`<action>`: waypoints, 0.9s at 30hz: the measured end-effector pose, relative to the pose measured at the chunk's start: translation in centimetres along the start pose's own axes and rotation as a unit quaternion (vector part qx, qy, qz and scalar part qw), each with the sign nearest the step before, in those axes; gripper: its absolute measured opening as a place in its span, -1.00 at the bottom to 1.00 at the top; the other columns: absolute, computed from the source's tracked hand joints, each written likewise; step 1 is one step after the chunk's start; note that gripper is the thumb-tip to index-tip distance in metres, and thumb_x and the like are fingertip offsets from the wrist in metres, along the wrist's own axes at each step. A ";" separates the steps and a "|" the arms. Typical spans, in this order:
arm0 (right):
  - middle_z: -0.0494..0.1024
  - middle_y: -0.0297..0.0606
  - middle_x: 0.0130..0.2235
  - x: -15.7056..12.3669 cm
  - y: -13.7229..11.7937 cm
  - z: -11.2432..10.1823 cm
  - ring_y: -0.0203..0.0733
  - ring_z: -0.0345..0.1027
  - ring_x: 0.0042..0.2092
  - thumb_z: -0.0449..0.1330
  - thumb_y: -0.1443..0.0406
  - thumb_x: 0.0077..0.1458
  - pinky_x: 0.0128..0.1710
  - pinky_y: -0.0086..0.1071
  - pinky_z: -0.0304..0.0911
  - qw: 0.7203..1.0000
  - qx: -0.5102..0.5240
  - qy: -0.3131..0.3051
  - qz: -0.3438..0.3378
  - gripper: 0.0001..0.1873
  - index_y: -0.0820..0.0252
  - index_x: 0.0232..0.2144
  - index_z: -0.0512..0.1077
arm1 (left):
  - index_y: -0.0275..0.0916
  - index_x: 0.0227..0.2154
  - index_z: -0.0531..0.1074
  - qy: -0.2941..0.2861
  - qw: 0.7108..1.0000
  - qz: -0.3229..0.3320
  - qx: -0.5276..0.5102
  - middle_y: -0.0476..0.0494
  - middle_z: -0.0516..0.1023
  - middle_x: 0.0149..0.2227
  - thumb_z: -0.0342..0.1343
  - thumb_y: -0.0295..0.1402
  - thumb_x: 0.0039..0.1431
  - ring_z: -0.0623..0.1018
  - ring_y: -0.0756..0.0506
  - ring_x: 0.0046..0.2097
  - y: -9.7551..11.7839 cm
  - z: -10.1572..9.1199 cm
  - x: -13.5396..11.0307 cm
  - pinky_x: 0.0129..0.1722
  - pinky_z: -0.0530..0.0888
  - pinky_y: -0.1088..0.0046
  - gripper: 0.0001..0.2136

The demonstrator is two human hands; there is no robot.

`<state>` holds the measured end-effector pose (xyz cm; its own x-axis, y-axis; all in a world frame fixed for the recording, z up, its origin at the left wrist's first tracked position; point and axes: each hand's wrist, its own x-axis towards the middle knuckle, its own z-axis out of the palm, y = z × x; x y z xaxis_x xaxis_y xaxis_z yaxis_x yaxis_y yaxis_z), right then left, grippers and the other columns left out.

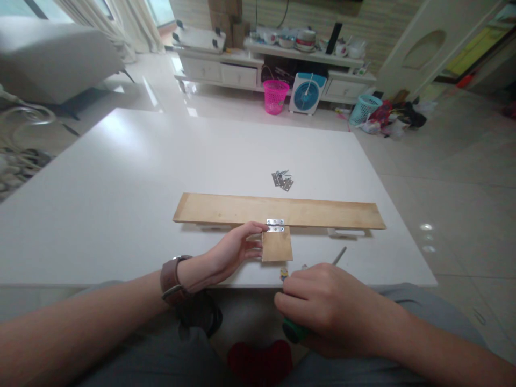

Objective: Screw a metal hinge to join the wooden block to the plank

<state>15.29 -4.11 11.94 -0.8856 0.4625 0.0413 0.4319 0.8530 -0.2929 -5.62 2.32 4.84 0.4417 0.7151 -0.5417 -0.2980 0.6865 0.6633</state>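
Observation:
A long wooden board [282, 210] lies across the white table [121, 188]. A small wooden block [277, 245] sits against its near edge, joined by a metal hinge [275, 225]. My left hand [236, 251], with a watch on the wrist, grips the block's left side, thumb near the hinge. My right hand [322, 306] is closed round a green-handled screwdriver [294, 329] at the table's near edge; its metal shaft [339, 255] pokes out beyond the hand.
Spare hinges and screws [282, 179] lie behind the board. White supports [345, 232] show under the board. A pink basket [276, 96], a fan [307, 92] and a low cabinet [242, 67] stand on the floor beyond.

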 end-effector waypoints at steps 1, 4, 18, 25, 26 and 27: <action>0.44 -0.43 -0.42 0.0 0.0 0.0 -0.28 0.17 -0.44 0.17 0.32 0.17 -0.49 -0.27 -0.10 1.000 -0.001 -0.001 -0.001 -0.91 0.12 -0.37 0.31 | -0.28 -0.21 0.57 0.002 1.000 0.002 0.003 -0.23 0.58 -0.03 0.25 -0.30 0.12 0.51 -0.15 -0.14 0.0 0.0 0.0 -0.12 0.44 0.31 -0.80; 0.44 -0.43 -0.42 0.0 0.0 0.0 -0.28 0.17 -0.44 0.18 0.32 0.16 -0.49 -0.27 -0.09 1.000 -0.004 0.001 -0.002 -0.92 0.12 -0.37 0.31 | -0.27 -0.22 0.57 0.001 1.000 0.007 0.009 -0.22 0.58 0.00 0.25 -0.31 0.12 0.53 -0.16 -0.11 0.0 0.1 0.0 -0.08 0.45 0.29 -0.80; 0.44 -0.43 -0.41 0.1 0.0 -0.2 -0.28 0.19 -0.44 0.18 0.35 0.14 -0.49 -0.26 -0.10 1.000 -0.002 -0.020 0.003 -0.92 0.11 -0.36 0.31 | -0.25 -0.33 0.60 0.011 1.000 0.000 0.024 -0.16 0.61 -0.15 0.26 -0.33 0.07 0.51 -0.13 -0.13 -0.3 -0.2 0.3 -0.02 0.39 0.35 -0.86; 0.46 -0.42 -0.40 0.1 0.0 -0.1 -0.28 0.20 -0.43 0.17 0.34 0.16 -0.47 -0.28 -0.11 1.000 0.002 -0.023 0.004 -0.92 0.11 -0.35 0.30 | -0.25 -0.35 0.57 -0.011 0.999 -0.011 0.039 -0.16 0.61 -0.22 0.26 -0.31 0.04 0.51 -0.14 -0.14 -0.3 -0.2 0.3 -0.02 0.37 0.34 -0.86; 0.46 -0.41 -0.40 0.1 0.0 -0.1 -0.28 0.20 -0.43 0.17 0.34 0.16 -0.47 -0.28 -0.12 1.000 0.003 -0.027 0.004 -0.92 0.11 -0.35 0.30 | -0.25 -0.34 0.57 -0.011 0.999 -0.011 0.042 -0.17 0.61 -0.21 0.25 -0.31 0.05 0.51 -0.15 -0.13 -0.3 -0.2 0.3 -0.02 0.37 0.33 -0.86; 0.46 -0.41 -0.40 0.1 0.0 -0.1 -0.28 0.20 -0.43 0.17 0.34 0.16 -0.47 -0.28 -0.13 1.000 0.004 -0.031 0.005 -0.92 0.12 -0.35 0.30 | -0.25 -0.34 0.57 -0.011 0.999 -0.011 0.047 -0.18 0.61 -0.20 0.24 -0.30 0.05 0.51 -0.15 -0.12 -0.3 -0.2 0.3 -0.02 0.37 0.33 -0.85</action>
<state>15.22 -4.08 12.10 -0.8902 0.4552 -0.0201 0.4396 0.8465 -0.3002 -5.57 2.35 4.42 0.4656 0.6958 -0.5469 -0.2068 0.6864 0.6972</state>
